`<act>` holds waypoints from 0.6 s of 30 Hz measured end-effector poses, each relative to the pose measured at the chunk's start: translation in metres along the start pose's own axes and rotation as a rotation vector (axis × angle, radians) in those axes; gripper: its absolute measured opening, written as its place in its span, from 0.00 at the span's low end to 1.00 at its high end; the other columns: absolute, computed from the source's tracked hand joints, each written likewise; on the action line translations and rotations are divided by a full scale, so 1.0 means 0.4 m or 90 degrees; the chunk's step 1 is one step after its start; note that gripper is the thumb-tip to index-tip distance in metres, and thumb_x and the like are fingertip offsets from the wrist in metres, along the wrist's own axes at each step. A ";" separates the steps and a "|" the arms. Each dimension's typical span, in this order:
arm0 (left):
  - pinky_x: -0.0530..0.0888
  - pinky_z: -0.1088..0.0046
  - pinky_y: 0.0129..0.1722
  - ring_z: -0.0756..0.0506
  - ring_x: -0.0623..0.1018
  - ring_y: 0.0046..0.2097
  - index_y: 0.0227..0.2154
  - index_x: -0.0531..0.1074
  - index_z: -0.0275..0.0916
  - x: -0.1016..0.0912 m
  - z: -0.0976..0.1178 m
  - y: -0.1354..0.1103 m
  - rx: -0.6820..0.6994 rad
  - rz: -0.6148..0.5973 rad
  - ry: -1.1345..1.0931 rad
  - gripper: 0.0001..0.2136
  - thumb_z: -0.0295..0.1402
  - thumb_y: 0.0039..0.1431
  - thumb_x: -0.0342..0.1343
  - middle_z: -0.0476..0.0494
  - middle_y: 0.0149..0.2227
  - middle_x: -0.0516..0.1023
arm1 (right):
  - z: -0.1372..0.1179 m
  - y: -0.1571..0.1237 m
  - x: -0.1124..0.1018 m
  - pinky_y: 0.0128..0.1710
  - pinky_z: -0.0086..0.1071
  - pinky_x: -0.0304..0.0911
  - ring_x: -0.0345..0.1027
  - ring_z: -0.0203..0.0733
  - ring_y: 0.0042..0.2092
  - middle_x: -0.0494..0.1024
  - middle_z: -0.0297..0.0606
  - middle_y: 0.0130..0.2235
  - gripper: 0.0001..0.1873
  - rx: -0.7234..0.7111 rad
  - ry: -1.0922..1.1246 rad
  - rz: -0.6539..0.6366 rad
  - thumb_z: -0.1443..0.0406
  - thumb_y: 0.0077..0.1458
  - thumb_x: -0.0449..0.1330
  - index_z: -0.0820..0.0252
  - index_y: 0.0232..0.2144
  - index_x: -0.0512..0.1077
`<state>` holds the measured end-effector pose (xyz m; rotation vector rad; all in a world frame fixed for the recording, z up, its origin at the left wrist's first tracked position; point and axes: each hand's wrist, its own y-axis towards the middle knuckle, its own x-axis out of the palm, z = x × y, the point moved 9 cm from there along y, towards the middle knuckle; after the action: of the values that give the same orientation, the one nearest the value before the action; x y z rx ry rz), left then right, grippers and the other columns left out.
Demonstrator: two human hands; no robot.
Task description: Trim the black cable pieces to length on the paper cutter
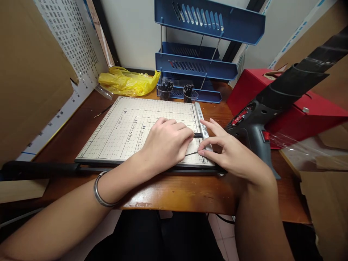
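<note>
My left hand (168,139), with a metal bangle on its wrist, rests on the gridded board of a paper cutter (108,141). Its fingers are closed on a small bundle of thin black strands (198,135), whose ends point right to the cutter's silver ruler edge (200,117). My right hand (228,150) pinches a single thin black strand (191,153) between thumb and fingertips, just below the bundle. The strand's other end passes under my left hand and is hidden. The cutter's black handle (54,168) lies low along the board's near side.
Two clear cups of black strands, a left cup (165,95) and a right cup (188,97), stand behind the board by a blue tray rack (195,65). A yellow plastic bag (130,82) lies back left. A black heat gun (252,127) and red box (307,116) crowd the right.
</note>
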<state>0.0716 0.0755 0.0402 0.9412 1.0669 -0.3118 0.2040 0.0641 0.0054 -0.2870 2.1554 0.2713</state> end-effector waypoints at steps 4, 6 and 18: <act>0.68 0.63 0.40 0.41 0.74 0.40 0.38 0.81 0.38 0.009 0.003 0.001 0.002 -0.049 -0.027 0.10 0.34 0.67 0.55 0.42 0.36 0.82 | -0.009 0.001 -0.003 0.70 0.62 0.46 0.40 0.56 0.74 0.58 0.36 0.71 0.09 -0.018 -0.016 0.034 0.61 0.61 0.61 0.54 0.33 0.80; 0.69 0.64 0.41 0.41 0.73 0.40 0.39 0.81 0.37 0.013 0.012 0.001 0.024 -0.069 -0.057 0.11 0.36 0.67 0.56 0.42 0.37 0.82 | -0.017 0.000 -0.017 0.70 0.60 0.47 0.42 0.55 0.74 0.61 0.36 0.70 0.09 -0.033 -0.017 0.077 0.61 0.61 0.60 0.54 0.32 0.79; 0.69 0.71 0.32 0.48 0.74 0.30 0.35 0.81 0.38 -0.033 0.016 -0.001 0.064 0.052 -0.134 0.09 0.32 0.68 0.56 0.47 0.26 0.79 | -0.083 -0.024 -0.085 0.67 0.55 0.58 0.60 0.53 0.67 0.74 0.37 0.60 0.03 -0.180 0.039 0.292 0.65 0.60 0.62 0.52 0.37 0.77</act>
<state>0.0690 0.0676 0.0522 1.0154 0.8246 -0.3902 0.2001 0.0485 0.0510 0.0478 2.2226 0.8402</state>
